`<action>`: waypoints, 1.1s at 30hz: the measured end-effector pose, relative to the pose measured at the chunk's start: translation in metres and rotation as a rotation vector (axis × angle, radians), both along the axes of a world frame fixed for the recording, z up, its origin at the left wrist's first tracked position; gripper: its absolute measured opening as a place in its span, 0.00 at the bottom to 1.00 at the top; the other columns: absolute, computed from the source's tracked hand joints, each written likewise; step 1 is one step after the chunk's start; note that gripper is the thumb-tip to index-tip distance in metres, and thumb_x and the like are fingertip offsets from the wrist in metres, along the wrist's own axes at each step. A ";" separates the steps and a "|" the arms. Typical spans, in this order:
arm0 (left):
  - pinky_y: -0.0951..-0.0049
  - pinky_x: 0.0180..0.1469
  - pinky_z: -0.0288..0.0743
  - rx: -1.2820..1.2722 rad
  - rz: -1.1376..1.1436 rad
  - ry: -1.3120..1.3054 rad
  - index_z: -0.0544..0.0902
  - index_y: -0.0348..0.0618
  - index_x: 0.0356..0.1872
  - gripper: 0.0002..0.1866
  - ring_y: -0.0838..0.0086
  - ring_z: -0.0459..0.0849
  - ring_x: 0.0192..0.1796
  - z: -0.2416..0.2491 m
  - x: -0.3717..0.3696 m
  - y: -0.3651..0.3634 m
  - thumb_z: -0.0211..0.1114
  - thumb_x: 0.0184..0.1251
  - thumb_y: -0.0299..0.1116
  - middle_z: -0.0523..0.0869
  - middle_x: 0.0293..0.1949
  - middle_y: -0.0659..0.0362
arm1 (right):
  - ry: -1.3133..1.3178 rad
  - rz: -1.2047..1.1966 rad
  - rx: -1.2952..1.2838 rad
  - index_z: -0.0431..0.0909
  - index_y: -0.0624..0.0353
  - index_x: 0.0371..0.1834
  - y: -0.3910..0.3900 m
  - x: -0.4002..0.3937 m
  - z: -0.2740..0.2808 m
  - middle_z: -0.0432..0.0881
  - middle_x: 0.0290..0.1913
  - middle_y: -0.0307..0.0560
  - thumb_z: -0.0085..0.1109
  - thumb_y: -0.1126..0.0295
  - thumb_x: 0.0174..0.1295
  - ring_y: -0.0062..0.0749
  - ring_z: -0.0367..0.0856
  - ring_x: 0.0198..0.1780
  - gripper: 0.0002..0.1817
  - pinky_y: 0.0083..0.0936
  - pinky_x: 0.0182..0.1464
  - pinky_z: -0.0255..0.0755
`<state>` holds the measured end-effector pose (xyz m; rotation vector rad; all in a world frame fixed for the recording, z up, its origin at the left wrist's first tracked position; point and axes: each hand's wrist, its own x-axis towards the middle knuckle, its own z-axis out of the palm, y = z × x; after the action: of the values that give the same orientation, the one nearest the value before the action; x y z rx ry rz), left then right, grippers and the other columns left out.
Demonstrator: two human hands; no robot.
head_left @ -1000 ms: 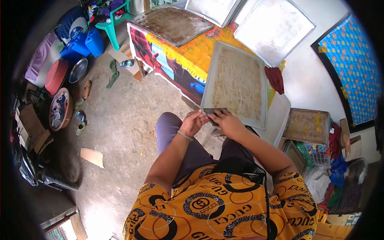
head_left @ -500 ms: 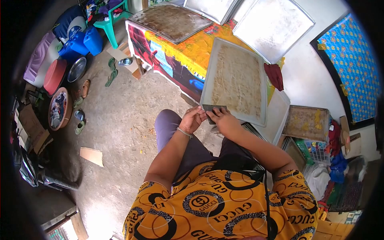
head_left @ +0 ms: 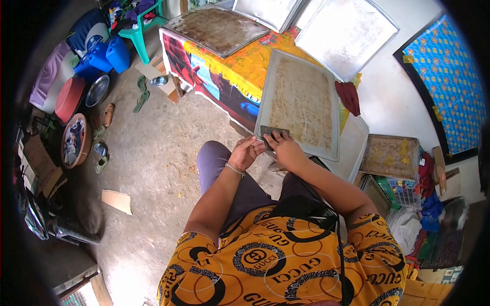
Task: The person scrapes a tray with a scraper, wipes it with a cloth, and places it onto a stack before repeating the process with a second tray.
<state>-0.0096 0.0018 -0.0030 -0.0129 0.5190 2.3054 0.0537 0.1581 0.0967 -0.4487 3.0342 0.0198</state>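
A large metal tray (head_left: pixel 306 102) with a brown, scratched surface leans toward me on the table's near side. My right hand (head_left: pixel 286 149) presses its fingers on a dark, flat rectangular pad (head_left: pixel 275 131) at the tray's near left corner. My left hand (head_left: pixel 247 153) is right beside it, palm turned up and fingers curled at the tray's near left corner, seemingly gripping the edge. The fingers partly hide that corner and the lower part of the pad.
Another stained tray (head_left: pixel 217 29) lies on the cloth-covered table (head_left: pixel 212 76). A shiny tray (head_left: pixel 347 35) leans on the wall, with a maroon cloth (head_left: pixel 348 98) nearby. A yellow-stained tray (head_left: pixel 390 157) sits atop a crate on the right. Slippers (head_left: pixel 142 94) lie on the floor.
The pad and my right fingers have shifted slightly up along the tray's near left corner. My left hand stays almost in place.
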 end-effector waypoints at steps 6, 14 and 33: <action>0.67 0.47 0.77 0.059 -0.006 -0.009 0.80 0.39 0.38 0.07 0.67 0.85 0.38 -0.002 0.000 -0.002 0.61 0.66 0.32 0.86 0.34 0.53 | 0.026 0.024 0.015 0.63 0.56 0.67 0.000 0.007 -0.006 0.69 0.62 0.62 0.62 0.72 0.49 0.64 0.72 0.59 0.37 0.45 0.60 0.68; 0.61 0.55 0.75 0.058 -0.017 -0.005 0.79 0.36 0.40 0.09 0.60 0.85 0.43 0.003 0.001 -0.001 0.59 0.67 0.31 0.86 0.36 0.50 | 0.069 -0.017 0.048 0.63 0.54 0.67 0.005 -0.012 -0.009 0.69 0.63 0.62 0.61 0.72 0.48 0.63 0.72 0.58 0.38 0.44 0.59 0.69; 0.55 0.64 0.68 0.030 -0.055 0.068 0.75 0.29 0.50 0.18 0.53 0.80 0.54 0.013 0.002 -0.002 0.58 0.67 0.34 0.82 0.49 0.41 | 0.059 -0.194 -0.130 0.68 0.51 0.64 0.056 -0.145 -0.004 0.81 0.43 0.59 0.41 0.68 0.68 0.53 0.81 0.42 0.21 0.44 0.46 0.75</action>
<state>-0.0071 -0.0003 0.0097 0.0943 0.5127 2.2656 -0.0917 0.2141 0.0932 -0.1623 3.1341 -0.1800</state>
